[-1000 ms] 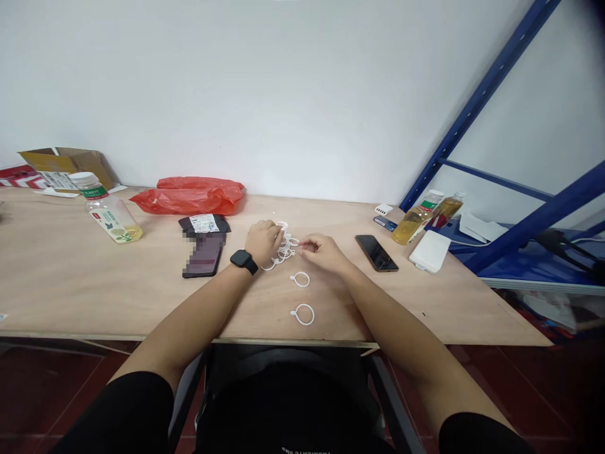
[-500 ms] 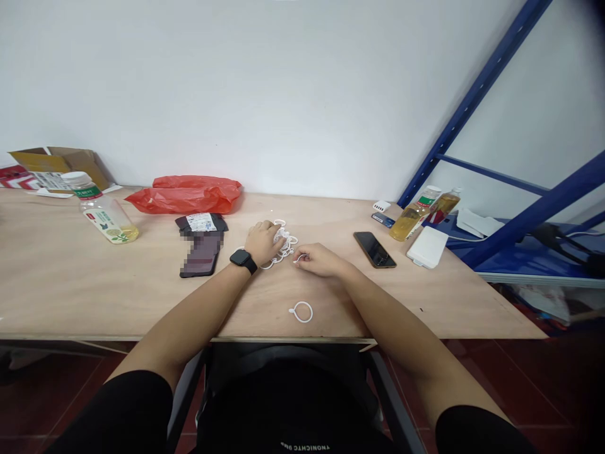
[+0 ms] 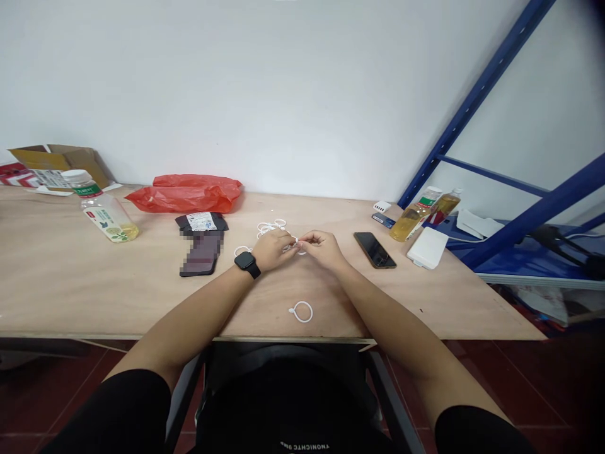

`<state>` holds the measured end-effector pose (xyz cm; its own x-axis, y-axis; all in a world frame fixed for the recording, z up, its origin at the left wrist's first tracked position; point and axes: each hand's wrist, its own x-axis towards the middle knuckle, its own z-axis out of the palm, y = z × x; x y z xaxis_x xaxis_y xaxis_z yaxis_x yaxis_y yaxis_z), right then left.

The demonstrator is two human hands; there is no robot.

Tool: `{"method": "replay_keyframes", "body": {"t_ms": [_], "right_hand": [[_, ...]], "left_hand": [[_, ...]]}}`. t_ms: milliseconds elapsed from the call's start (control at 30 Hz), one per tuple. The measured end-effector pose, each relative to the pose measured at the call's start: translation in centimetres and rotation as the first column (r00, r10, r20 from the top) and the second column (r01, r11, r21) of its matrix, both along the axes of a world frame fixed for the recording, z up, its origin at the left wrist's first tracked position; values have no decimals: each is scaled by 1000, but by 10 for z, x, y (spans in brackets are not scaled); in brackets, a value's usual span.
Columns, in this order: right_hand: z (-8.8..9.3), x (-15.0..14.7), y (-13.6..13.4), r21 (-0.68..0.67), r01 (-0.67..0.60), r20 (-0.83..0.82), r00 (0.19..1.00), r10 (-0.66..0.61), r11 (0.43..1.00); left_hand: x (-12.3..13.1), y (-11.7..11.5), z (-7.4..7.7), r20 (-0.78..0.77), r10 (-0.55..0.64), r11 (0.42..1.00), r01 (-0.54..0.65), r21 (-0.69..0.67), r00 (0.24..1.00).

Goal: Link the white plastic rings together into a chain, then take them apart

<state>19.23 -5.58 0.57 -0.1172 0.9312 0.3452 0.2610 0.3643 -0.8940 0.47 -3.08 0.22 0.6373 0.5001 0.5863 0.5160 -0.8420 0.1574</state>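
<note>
My left hand [image 3: 273,250], with a black watch on its wrist, has its fingers closed at a white plastic ring [image 3: 302,253]. Facing it, my right hand [image 3: 325,248] pinches the same ring between thumb and fingertips, and the two hands almost meet. The fingers cover much of this ring. Just behind my left hand lies a loose pile of white plastic rings [image 3: 271,226], partly hidden by it. One more ring peeks out beside the watch. A single ring with a small tab [image 3: 303,311] lies apart, close to the table's front edge.
On the right are a phone [image 3: 375,250], a white power bank [image 3: 428,247] and a drink bottle [image 3: 411,217]. To the left stand another bottle [image 3: 104,211], a red plastic bag [image 3: 189,195] and a dark packet [image 3: 202,249]. A blue metal frame [image 3: 477,94] rises at right.
My left hand has come off the pile, moving right and slightly nearer, and its fingers have closed. My right hand has shifted a little up and right; both fingertips now meet at a ring.
</note>
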Motion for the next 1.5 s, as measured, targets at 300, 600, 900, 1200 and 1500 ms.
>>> {"method": "replay_keyframes", "body": {"t_ms": [300,600,900,1200,1500], "right_hand": [[10,-2,-9,158,81,240,964,-117,984],[5,-2,-7,72,88,254,962,-103,994],[7,0,0,161,85,144,984,-109,983],[22,4,-27,-368,-517,372,680,632,773],[4,-5,-25,-346,-532,425,645,635,773]], "left_hand": [[-1,0,2,-126,13,998,-5,65,992],[3,-1,0,-152,5,994,11,105,988],[3,2,1,-24,105,985,-101,141,994],[-27,21,3,28,524,851,-522,-48,851],[-22,22,-5,53,450,888,-440,-134,891]]}}
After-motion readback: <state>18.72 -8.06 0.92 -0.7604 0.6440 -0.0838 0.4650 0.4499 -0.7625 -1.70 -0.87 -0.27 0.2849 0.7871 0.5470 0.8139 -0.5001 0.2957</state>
